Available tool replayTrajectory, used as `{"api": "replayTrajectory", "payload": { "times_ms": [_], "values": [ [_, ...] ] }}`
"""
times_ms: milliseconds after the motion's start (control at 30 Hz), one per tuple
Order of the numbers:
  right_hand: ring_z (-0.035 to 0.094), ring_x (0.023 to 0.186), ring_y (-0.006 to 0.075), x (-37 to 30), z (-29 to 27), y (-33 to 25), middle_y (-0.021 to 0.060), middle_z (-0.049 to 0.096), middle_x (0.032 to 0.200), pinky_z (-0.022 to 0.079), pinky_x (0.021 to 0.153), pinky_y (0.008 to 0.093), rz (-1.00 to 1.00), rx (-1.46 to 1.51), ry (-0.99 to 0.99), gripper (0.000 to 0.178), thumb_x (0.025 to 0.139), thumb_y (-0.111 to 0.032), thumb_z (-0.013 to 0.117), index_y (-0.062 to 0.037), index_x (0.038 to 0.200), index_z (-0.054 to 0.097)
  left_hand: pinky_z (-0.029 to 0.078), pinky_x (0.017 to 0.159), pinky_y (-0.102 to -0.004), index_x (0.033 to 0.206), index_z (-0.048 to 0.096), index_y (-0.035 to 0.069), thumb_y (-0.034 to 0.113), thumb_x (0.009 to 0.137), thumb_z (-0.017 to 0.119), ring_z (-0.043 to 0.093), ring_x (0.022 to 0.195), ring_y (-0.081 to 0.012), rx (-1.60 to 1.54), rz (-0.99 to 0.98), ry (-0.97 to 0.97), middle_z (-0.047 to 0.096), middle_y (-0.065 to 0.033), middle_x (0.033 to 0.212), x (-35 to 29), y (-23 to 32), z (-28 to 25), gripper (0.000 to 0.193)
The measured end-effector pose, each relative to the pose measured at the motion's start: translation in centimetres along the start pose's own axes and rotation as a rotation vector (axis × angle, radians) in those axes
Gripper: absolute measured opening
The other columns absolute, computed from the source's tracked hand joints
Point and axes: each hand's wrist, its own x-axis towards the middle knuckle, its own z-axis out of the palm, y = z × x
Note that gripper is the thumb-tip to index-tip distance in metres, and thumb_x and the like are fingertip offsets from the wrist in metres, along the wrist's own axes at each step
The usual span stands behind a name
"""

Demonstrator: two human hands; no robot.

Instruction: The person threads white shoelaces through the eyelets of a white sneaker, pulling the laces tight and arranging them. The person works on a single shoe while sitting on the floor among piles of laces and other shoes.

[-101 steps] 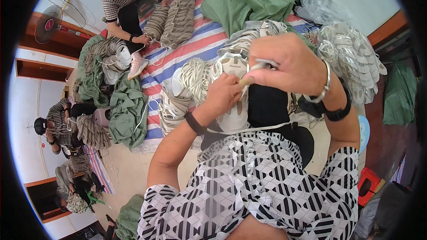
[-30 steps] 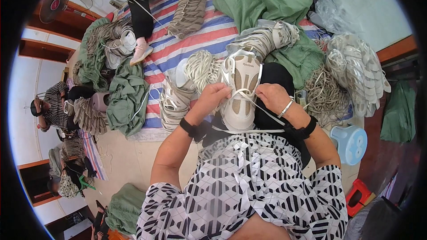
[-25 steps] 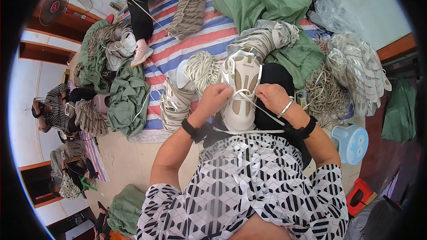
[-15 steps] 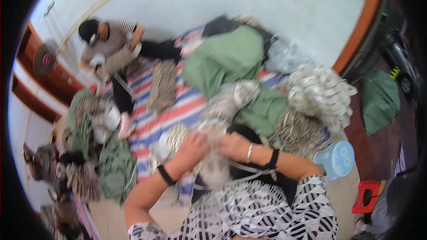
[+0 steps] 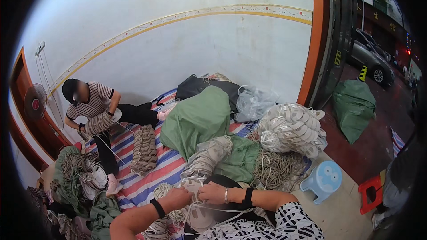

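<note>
Over my lap lies a pale beige shoe upper (image 5: 201,218), with a long row of stacked shoe uppers (image 5: 205,162) stretching away beyond my hands. My left hand (image 5: 179,197) is closed, its fingers pinched by the near end of the row. Close by on the right, my right hand (image 5: 212,193) is also closed, knuckles up. A thin white lace (image 5: 240,209) runs from between the hands across my lap to the right. The fingertips are partly hidden. Left of my left hand sits a coil of cream laces (image 5: 162,191).
A co-worker (image 5: 95,102) sits at the far left holding a bundle of uppers. Green sacks (image 5: 198,118), a laced bundle (image 5: 143,150) and a pile of pale uppers (image 5: 293,129) lie on the striped sheet (image 5: 171,169). A blue stool (image 5: 322,181) stands right.
My view has tilted up, showing more wall and the street. My hands sit lower in the picture, slightly closer together, and still work at the uppers. The earlier blur is gone.
</note>
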Motion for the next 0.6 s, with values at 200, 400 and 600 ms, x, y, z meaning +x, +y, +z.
{"api": "replayTrajectory", "payload": {
  "times_ms": [200, 400, 600],
  "values": [
    [0.055, 0.089, 0.0221, -0.1, 0.7, -0.4, 0.0032, 0.053, 0.094, 0.040, 0.075, 0.0368, 0.019, -0.048, 0.002, 0.015, 0.072, -0.017, 0.066, -0.0148, 0.086, 0.060, 0.051, 0.073, -0.0422, 0.089, 0.072, 0.010, 0.028, 0.083, 0.059, 0.060, 0.096, -0.0260, -0.093, -0.149, -0.232, 0.066, -0.0069, 0.093, 0.9, 0.6, -0.4, 0.023],
    [0.054, 0.090, 0.0222, -0.8, 1.1, 0.1, 0.0025, 0.053, 0.093, 0.041, 0.075, 0.0365, -0.034, -0.030, 0.066, 0.014, 0.071, -0.018, 0.066, -0.0151, 0.084, 0.062, 0.049, 0.053, -0.0324, 0.086, 0.064, 0.000, 0.030, 0.090, 0.053, 0.058, 0.053, -0.0173, -1.214, -0.433, 0.234, 0.065, -0.0065, 0.074, 3.3, -3.2, 2.1, 0.032],
    [0.052, 0.083, 0.0209, -1.3, 1.2, 0.2, 0.0017, 0.052, 0.088, 0.040, 0.074, 0.0356, -0.017, -0.092, 0.198, 0.006, 0.072, -0.020, 0.063, -0.0164, 0.077, 0.061, 0.046, 0.048, -0.0266, 0.089, 0.061, 0.001, 0.030, 0.087, 0.059, 0.058, 0.056, -0.0115, -1.499, -0.400, 0.096, 0.063, -0.0076, 0.074, 4.8, -0.1, 3.5, 0.028]
  ]
}}
